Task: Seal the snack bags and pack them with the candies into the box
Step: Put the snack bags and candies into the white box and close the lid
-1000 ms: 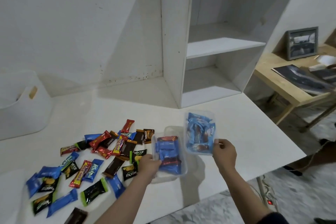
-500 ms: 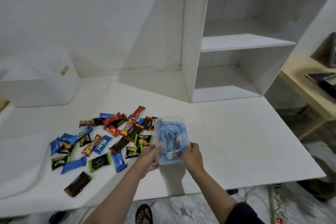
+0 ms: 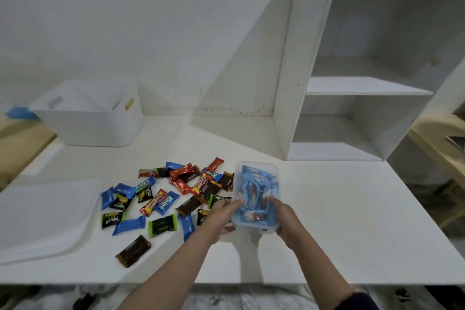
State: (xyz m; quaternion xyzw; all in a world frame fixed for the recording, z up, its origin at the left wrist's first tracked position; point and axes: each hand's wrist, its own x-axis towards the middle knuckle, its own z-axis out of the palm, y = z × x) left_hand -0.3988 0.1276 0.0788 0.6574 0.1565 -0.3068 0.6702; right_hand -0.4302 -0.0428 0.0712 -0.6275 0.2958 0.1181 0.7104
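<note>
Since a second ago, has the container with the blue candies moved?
Yes. The container went left, from apart to right beside the loose candy pile.

One head-worn wide-angle camera provides the only view. It looks forward and steeply down across a white worktop (image 3: 327,209) from above the near edge, facing the back wall. The forearms enter from the bottom edge of the frame, close to the lens. A shelf unit (image 3: 352,85) stands at the far right corner, a white bin (image 3: 100,128) at the far left.
</note>
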